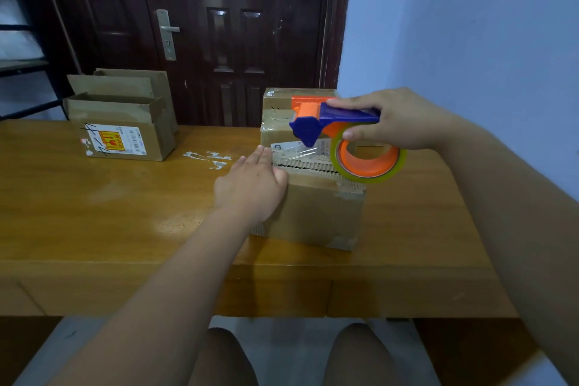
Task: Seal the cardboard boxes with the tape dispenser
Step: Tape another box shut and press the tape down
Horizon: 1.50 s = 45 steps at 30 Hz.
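A closed brown cardboard box (319, 213) stands on the wooden table (109, 207) in front of me. My left hand (252, 180) lies flat on the box's top left edge, its straight fingers pressing down a strip of clear tape (296, 149). My right hand (394, 119) grips the blue handle of the blue and orange tape dispenser (326, 121) just above the box. Its roll of clear tape (368, 157) hangs over the box's right side. The strip runs from my left fingers up to the dispenser's head.
An open box with a shipping label (125, 131) sits at the table's back left. Two more closed boxes (279, 113) are stacked behind the one I work on. Tape scraps (208, 158) stick to the tabletop. A dark door and a blue wall stand behind.
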Each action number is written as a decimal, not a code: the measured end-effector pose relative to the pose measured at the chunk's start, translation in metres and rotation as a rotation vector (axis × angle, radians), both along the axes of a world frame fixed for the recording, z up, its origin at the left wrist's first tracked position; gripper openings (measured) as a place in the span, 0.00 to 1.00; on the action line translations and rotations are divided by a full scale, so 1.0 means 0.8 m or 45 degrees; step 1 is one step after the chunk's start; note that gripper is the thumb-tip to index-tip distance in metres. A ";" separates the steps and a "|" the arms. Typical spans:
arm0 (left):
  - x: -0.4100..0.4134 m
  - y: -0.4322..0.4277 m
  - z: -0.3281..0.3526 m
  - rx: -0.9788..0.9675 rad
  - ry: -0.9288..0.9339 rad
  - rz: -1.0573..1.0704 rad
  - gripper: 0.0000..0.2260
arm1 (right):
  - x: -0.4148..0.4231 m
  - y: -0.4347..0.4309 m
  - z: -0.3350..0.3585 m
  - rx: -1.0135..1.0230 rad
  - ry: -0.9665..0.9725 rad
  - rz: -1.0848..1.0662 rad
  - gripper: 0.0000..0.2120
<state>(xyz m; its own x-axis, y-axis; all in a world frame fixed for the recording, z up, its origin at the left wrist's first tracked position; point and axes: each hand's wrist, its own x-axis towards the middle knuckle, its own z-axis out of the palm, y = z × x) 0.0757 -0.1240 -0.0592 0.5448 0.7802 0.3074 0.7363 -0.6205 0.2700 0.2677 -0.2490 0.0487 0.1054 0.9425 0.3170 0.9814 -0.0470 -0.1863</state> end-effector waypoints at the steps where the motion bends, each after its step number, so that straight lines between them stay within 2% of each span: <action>1: 0.001 -0.001 0.000 -0.001 -0.008 -0.002 0.23 | 0.002 -0.001 -0.001 0.004 0.033 -0.009 0.26; 3: 0.003 -0.002 -0.001 -0.001 -0.020 0.000 0.23 | 0.006 -0.007 -0.008 0.091 0.199 -0.005 0.24; 6: 0.005 -0.001 -0.004 0.000 -0.037 0.012 0.24 | 0.008 -0.022 -0.035 0.379 0.595 0.039 0.24; 9: 0.003 0.000 -0.005 0.005 -0.047 0.017 0.24 | 0.007 -0.032 -0.053 0.513 0.737 0.060 0.24; 16: 0.003 -0.001 -0.003 0.009 -0.027 0.021 0.24 | 0.008 -0.037 -0.027 0.324 0.517 -0.010 0.21; 26: 0.006 -0.004 -0.002 0.034 -0.021 0.010 0.24 | 0.024 -0.064 -0.027 0.173 0.287 -0.070 0.24; 30: 0.004 -0.004 -0.003 0.018 -0.045 -0.008 0.23 | 0.032 -0.074 -0.047 0.163 0.321 -0.071 0.23; 40: 0.003 -0.005 -0.002 0.004 -0.045 -0.004 0.23 | 0.038 -0.081 -0.101 0.325 0.491 -0.089 0.24; 45: 0.003 -0.002 -0.001 0.008 0.001 -0.011 0.23 | 0.039 -0.083 -0.126 0.376 0.491 -0.100 0.25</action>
